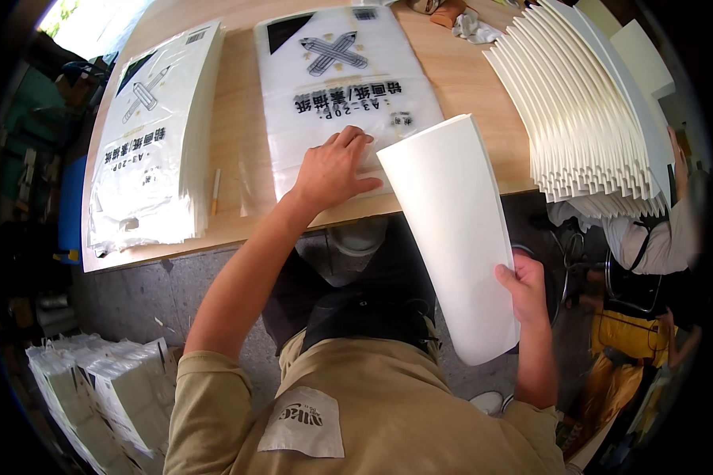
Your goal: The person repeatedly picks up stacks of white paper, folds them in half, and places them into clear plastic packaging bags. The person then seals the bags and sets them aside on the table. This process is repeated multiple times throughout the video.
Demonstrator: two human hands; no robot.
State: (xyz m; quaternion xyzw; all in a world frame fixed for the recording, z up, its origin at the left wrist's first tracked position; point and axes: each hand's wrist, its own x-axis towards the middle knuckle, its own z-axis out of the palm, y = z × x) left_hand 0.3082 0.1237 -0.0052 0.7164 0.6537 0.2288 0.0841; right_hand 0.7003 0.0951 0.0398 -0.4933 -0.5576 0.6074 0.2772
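My right hand (527,289) grips a sheaf of white drawing paper (455,218) by its lower right edge, thumb on top. The sheaf bends lengthwise and slants upward, its far end just over the table's front edge. My left hand (337,170) is laid on the near end of a flat stack of clear printed plastic bags (356,87), thumb spread away from the fingers. Crossed pencils are printed on the bags. The tip of the sheaf is a little to the right of my left hand.
On the wooden table (483,119), a pile of paper-filled bags (146,119) lies left, beside a thin white-and-orange stick (215,191). Fanned paper sheaves (578,103) are piled high at right. Another person's sleeve (650,241) is beyond them. Wrapped stacks (107,388) stand on the floor.
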